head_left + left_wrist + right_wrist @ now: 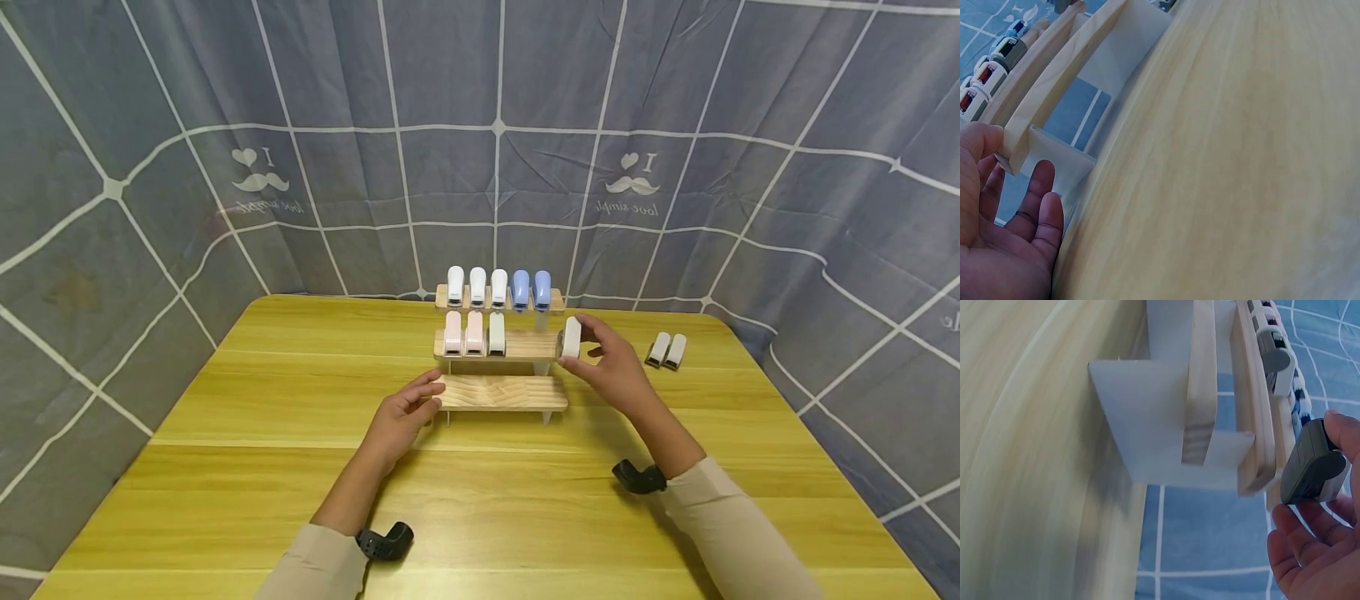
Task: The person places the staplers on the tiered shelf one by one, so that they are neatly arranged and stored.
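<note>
My right hand (617,371) pinches a small white gadget with a grey base (1311,464), apparently a small stapler, between thumb and fingers. It is tilted at the right end of the middle shelf (528,344); I cannot tell whether it touches the wood. My left hand (397,422) pinches the left end of the bare lowest shelf (498,393), its other fingers loosely spread below in the left wrist view. On the middle shelf stand pink staplers (463,333) and a white one with a grey base (497,333).
The top shelf (557,302) carries several white staplers (477,286) and two blue ones (531,290). Two more white staplers (666,351) lie on the wooden table (480,517) at the right. Pale panels (1141,406) support the shelves; a grey patterned curtain (442,175) hangs behind.
</note>
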{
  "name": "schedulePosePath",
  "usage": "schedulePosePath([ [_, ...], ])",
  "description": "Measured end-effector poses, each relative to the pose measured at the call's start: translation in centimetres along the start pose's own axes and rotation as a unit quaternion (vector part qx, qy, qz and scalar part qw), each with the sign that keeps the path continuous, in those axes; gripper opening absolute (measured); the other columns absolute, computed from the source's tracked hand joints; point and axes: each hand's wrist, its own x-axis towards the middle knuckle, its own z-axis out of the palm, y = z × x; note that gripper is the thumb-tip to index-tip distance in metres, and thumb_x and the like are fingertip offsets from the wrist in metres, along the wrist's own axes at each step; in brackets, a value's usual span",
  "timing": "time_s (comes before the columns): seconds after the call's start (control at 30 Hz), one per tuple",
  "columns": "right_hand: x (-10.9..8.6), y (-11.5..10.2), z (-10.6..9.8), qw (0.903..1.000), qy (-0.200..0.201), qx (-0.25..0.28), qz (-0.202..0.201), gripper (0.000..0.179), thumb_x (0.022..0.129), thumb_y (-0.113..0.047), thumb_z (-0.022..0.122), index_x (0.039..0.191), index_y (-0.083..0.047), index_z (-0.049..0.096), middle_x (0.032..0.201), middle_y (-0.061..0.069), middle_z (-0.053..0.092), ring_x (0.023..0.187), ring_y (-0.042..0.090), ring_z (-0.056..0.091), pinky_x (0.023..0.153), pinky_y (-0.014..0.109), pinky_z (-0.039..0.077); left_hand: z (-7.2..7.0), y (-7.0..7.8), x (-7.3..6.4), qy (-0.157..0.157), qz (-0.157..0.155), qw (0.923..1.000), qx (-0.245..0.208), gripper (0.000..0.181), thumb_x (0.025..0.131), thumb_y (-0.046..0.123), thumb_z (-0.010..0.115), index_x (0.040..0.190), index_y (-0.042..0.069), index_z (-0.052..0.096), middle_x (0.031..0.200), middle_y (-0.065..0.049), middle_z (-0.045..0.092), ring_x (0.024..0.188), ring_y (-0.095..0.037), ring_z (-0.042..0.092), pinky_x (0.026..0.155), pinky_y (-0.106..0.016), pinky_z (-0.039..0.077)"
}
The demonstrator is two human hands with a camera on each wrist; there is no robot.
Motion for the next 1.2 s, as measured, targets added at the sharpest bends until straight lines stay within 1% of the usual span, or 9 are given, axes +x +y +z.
schedulePosePath([
  [0.13,0.3,-0.5,0.6,0.9999,-0.003,0.006,-0.011,0.073,0.087,-0.018,0.079,0.148,-0.002,0.042,0.124,0.015,0.062,0.114,0.031,0.056,0.09,0.052,0.046,-0.1,-0.9,0.3,0.003,0.005,1.0,-0.003,0.03,0.099,0.01,0.062,0.127,0.001,0.066,0.15,0.001,0.047,0.136,-0.022,0.044,0.089,-0.02,0.047],
  [0.37,0.6,-0.9,1.6,0.9993,-0.006,0.013,-0.033,0.074,0.086,-0.018,0.08,0.148,-0.002,0.043,0.122,0.014,0.063,0.111,0.029,0.057,0.09,0.055,0.045,-0.1,-1.0,0.4,0.0,0.006,1.0,-0.002,0.031,0.099,0.01,0.062,0.128,0.001,0.065,0.151,0.001,0.046,0.134,-0.023,0.047,0.088,-0.022,0.049],
  [0.43,0.7,-1.1,1.9,0.9991,-0.005,0.012,-0.041,0.074,0.086,-0.018,0.081,0.148,-0.003,0.044,0.12,0.012,0.063,0.108,0.027,0.057,0.09,0.054,0.045,-0.1,-0.7,0.3,-0.001,0.002,1.0,-0.002,0.031,0.099,0.009,0.061,0.128,0.0,0.065,0.151,0.0,0.046,0.133,-0.024,0.048,0.086,-0.021,0.049],
  [0.6,1.0,-1.5,2.5,0.9987,-0.008,0.014,-0.048,0.075,0.085,-0.017,0.081,0.149,-0.004,0.043,0.116,0.01,0.064,0.097,0.025,0.055,0.089,0.05,0.046,0.0,1.5,-0.7,-0.003,0.0,1.0,0.004,0.03,0.099,0.005,0.06,0.127,-0.005,0.064,0.151,-0.007,0.045,0.133,-0.029,0.048,0.085,-0.02,0.048],
  [0.67,1.0,-1.6,2.7,0.9989,-0.013,0.013,-0.044,0.076,0.086,-0.018,0.081,0.149,-0.004,0.042,0.118,0.01,0.064,0.101,0.025,0.056,0.091,0.05,0.046,0.0,2.2,-1.0,-0.005,-0.001,1.0,0.008,0.03,0.099,0.005,0.06,0.126,-0.006,0.064,0.151,-0.008,0.046,0.133,-0.029,0.048,0.085,-0.019,0.048],
  [0.73,1.1,-1.7,2.8,0.9991,-0.018,0.01,-0.037,0.076,0.086,-0.02,0.081,0.15,-0.005,0.042,0.123,0.011,0.062,0.108,0.026,0.057,0.095,0.05,0.044,0.0,2.5,-1.1,-0.006,-0.005,0.9999,0.009,0.03,0.099,0.005,0.06,0.126,-0.006,0.064,0.151,-0.007,0.046,0.134,-0.028,0.047,0.085,-0.019,0.048],
  [0.9,1.3,-2.1,3.1,0.9992,-0.026,-0.001,-0.031,0.077,0.086,-0.023,0.081,0.15,-0.006,0.042,0.126,0.012,0.06,0.113,0.029,0.058,0.094,0.049,0.048,0.0,2.7,-1.2,-0.007,-0.003,0.9999,0.007,0.03,0.099,0.006,0.06,0.127,-0.005,0.064,0.151,-0.007,0.046,0.134,-0.028,0.047,0.085,-0.019,0.048],
  [1.1,1.8,-2.2,3.6,0.9983,-0.029,0.022,-0.046,0.077,0.084,-0.02,0.082,0.149,-0.004,0.043,0.128,0.016,0.06,0.116,0.032,0.061,0.093,0.045,0.051,0.0,2.4,-1.1,-0.007,-0.004,0.9999,0.008,0.03,0.099,0.006,0.06,0.127,-0.005,0.064,0.151,-0.007,0.045,0.135,-0.028,0.046,0.086,-0.019,0.048],
  [1.2,2.0,-2.2,4.0,0.9984,-0.026,0.01,-0.05,0.077,0.084,-0.023,0.082,0.149,-0.008,0.045,0.13,0.015,0.059,0.113,0.03,0.062,0.092,0.046,0.051,0.0,2.3,-1.0,-0.007,-0.005,0.9999,0.01,0.03,0.099,0.006,0.06,0.127,-0.005,0.064,0.151,-0.006,0.045,0.135,-0.028,0.045,0.087,-0.018,0.047],
])
